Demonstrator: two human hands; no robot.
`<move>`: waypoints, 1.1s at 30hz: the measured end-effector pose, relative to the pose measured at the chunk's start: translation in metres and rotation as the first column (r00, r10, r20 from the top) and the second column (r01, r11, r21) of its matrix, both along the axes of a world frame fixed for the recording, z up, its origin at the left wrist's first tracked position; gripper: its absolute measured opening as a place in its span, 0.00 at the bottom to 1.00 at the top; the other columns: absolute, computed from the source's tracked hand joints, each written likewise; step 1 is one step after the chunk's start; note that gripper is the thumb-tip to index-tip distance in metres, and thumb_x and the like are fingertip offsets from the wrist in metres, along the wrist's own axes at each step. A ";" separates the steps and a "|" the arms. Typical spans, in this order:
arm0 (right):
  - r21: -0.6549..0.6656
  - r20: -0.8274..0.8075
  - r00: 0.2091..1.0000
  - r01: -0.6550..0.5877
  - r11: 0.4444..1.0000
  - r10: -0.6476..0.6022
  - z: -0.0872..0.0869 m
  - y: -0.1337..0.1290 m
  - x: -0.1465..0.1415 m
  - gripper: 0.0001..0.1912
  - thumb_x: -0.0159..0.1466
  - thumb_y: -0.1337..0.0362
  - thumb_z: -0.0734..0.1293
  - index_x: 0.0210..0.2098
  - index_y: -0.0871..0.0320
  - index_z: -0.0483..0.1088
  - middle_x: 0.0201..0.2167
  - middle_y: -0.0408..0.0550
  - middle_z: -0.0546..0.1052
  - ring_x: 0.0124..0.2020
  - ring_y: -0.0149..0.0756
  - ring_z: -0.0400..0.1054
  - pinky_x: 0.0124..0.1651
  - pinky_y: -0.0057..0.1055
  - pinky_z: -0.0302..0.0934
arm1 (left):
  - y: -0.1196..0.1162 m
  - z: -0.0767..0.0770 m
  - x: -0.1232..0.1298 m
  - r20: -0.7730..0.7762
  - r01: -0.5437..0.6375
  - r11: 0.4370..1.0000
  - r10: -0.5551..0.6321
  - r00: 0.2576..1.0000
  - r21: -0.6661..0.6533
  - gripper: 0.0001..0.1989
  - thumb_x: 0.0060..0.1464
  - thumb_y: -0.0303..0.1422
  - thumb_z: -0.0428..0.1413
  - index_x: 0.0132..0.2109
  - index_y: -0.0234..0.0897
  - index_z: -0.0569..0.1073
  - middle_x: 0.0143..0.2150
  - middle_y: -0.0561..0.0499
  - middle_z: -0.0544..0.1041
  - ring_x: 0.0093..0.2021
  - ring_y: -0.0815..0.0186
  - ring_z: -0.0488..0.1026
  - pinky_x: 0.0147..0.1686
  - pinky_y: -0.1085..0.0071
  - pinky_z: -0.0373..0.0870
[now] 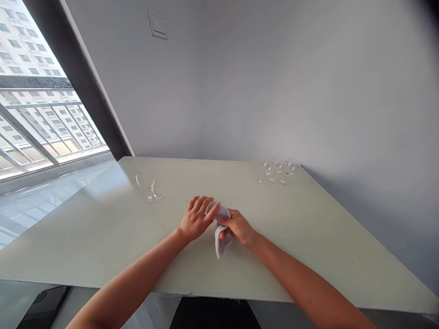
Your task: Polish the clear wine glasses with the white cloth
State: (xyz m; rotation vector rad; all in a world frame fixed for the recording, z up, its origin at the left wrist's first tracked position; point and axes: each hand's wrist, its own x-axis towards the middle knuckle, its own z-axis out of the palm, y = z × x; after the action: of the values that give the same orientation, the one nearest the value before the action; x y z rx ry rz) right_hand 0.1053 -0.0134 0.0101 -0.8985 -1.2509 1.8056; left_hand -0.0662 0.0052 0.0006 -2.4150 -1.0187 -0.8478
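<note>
Near the middle of the table, my left hand (pixel 198 218) is wrapped round a clear glass that is mostly hidden by the fingers. My right hand (pixel 238 226) grips a white cloth (pixel 220 244), part of which is pushed against the glass while the rest hangs below the fingers. A stemmed glass (pixel 153 197) stands upright on the table to the left. Several more stemmed glasses (pixel 283 181) stand together at the back right.
The pale table (pixel 103 242) reaches back to grey walls (pixel 291 82). A window with a railing is at the left. A dark flat object (pixel 43 308) lies below the table's front left edge, and something black (pixel 214 314) is at the bottom centre.
</note>
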 end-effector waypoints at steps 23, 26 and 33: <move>0.070 -0.070 0.997 0.036 0.997 -0.031 0.015 0.016 0.043 0.14 0.52 0.57 0.69 0.33 0.60 0.69 0.18 0.39 0.68 0.18 0.27 0.61 0.23 0.25 0.55 | 0.026 0.059 0.008 -0.227 -0.056 0.870 -0.065 0.972 -0.490 0.22 0.56 0.46 0.42 0.51 0.38 0.65 0.25 0.50 0.72 0.29 0.64 0.69 0.35 0.67 0.61; 0.156 0.075 0.993 -0.102 0.983 0.091 0.016 0.011 0.042 0.15 0.51 0.60 0.70 0.35 0.60 0.70 0.22 0.41 0.70 0.23 0.28 0.63 0.27 0.25 0.56 | 0.032 0.070 -0.006 -0.139 0.011 0.520 -0.248 0.959 -0.854 0.23 0.55 0.50 0.39 0.41 0.40 0.69 0.25 0.54 0.72 0.25 0.69 0.68 0.28 0.73 0.60; -0.108 -0.176 0.975 0.116 0.987 -0.134 0.008 0.016 0.028 0.13 0.52 0.55 0.68 0.31 0.58 0.69 0.16 0.38 0.65 0.16 0.27 0.58 0.22 0.27 0.55 | 0.018 0.054 0.001 -0.200 -0.060 0.928 -0.017 0.980 -0.368 0.18 0.58 0.42 0.40 0.44 0.36 0.68 0.31 0.46 0.73 0.35 0.63 0.68 0.38 0.66 0.58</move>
State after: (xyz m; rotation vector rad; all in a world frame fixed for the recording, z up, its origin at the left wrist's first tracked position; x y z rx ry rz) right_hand 0.1335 0.0023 0.0182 -0.8244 -0.9771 1.8163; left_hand -0.0654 0.0230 0.0543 -2.7260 -1.2128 -0.4155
